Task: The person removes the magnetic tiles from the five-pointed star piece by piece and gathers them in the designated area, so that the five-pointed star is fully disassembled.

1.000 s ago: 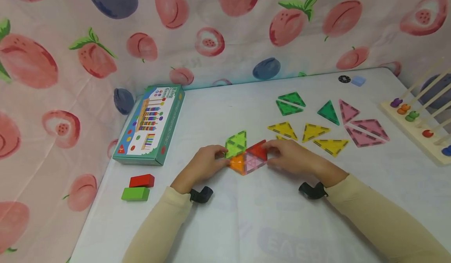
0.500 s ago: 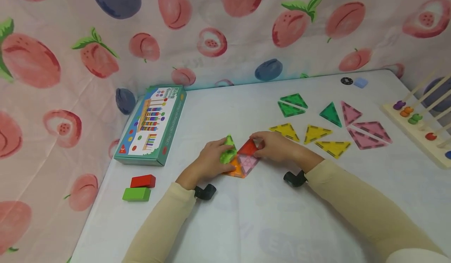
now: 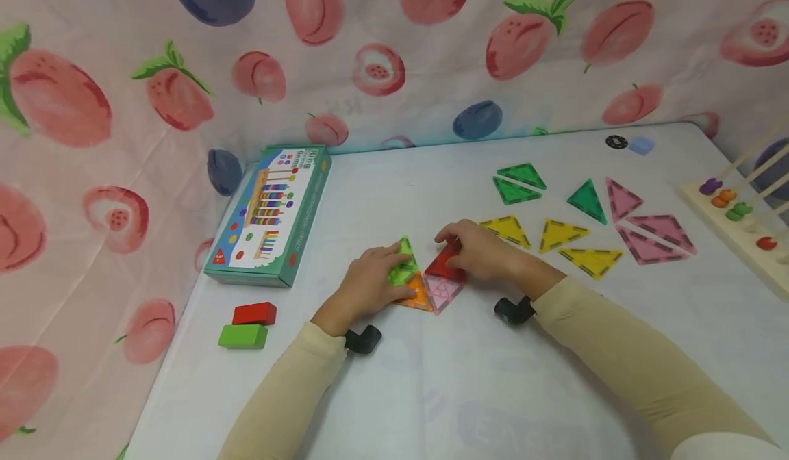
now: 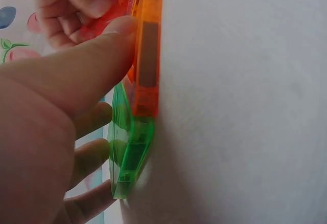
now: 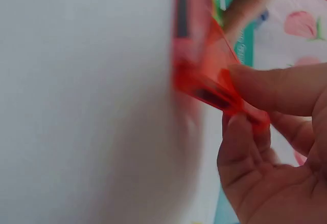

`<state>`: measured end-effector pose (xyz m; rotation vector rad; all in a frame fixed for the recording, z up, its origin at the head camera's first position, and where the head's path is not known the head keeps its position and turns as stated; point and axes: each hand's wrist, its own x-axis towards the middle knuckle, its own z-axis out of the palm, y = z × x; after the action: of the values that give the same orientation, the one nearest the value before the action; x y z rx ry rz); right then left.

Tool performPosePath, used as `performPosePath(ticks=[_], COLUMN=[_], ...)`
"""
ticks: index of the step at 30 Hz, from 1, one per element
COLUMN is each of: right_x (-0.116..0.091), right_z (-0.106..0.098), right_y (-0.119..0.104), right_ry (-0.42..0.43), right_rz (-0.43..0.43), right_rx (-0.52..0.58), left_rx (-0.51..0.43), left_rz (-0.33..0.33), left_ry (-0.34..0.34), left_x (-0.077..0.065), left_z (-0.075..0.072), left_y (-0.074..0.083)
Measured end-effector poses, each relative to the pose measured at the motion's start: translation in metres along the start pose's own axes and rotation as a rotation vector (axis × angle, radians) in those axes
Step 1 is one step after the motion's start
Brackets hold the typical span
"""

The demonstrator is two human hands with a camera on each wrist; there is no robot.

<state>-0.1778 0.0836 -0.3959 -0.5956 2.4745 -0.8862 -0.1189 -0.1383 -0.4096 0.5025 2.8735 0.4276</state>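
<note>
My left hand (image 3: 365, 283) spans two joined triangular magnetic tiles. Its thumb presses the orange tile (image 4: 149, 55), and its fingers reach around the light green tiles (image 4: 134, 147), which lean at an angle to the orange one. A translucent pink tile (image 3: 442, 291) joins the orange tile's right side near the table. Between thumb and fingers, my right hand (image 3: 479, 251) pinches a red triangular tile (image 5: 217, 73). That red tile tilts up from the pink tile's edge. Fingers partly cover the green and red tiles.
Yellow tiles (image 3: 592, 261), green tiles (image 3: 520, 174) and pink tiles (image 3: 653, 244) lie to the right. A pegged wooden rack (image 3: 733, 227) stands at far right. On the left are a game box (image 3: 268, 217), a red block (image 3: 255, 313) and a green block (image 3: 243, 337).
The flat cluster of tiles is now folding, with red and light green tilted up. My left hand has moved over the tiles; my right hand has come inward with the red tile.
</note>
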Motion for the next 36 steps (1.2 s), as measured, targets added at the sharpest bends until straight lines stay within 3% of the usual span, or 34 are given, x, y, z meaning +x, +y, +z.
performPosePath(ticks=[7,13,23,28,31,36], right_x=[0.021,0.027,-0.026,-0.04,-0.042,-0.044], right_z=[-0.028,-0.037,0.003,0.024,0.03,0.029], right_y=[0.006,0.018,-0.001,-0.007,-0.009,-0.013], right_ry=[0.144,0.184,0.01,0.01,0.04,0.063], right_rz=[0.037,0.103,-0.081,-0.164,-0.143,-0.037], right_rx=[0.035,0.087,-0.089,-0.149,-0.083,0.023], left_rx=[-0.008,-0.002,-0.01,0.009,0.021,0.017], left_rz=[0.001,-0.006,-0.016,-0.016,-0.026,-0.025], left_ry=[-0.014,-0.031,0.022,0.041,0.038,0.035], left_x=[0.0,0.001,0.001,0.001,0.001,0.0], left_z=[0.001,0.004,0.002,0.003,0.004,0.004], left_y=[0.001,0.004,0.0,0.001,0.002,0.003])
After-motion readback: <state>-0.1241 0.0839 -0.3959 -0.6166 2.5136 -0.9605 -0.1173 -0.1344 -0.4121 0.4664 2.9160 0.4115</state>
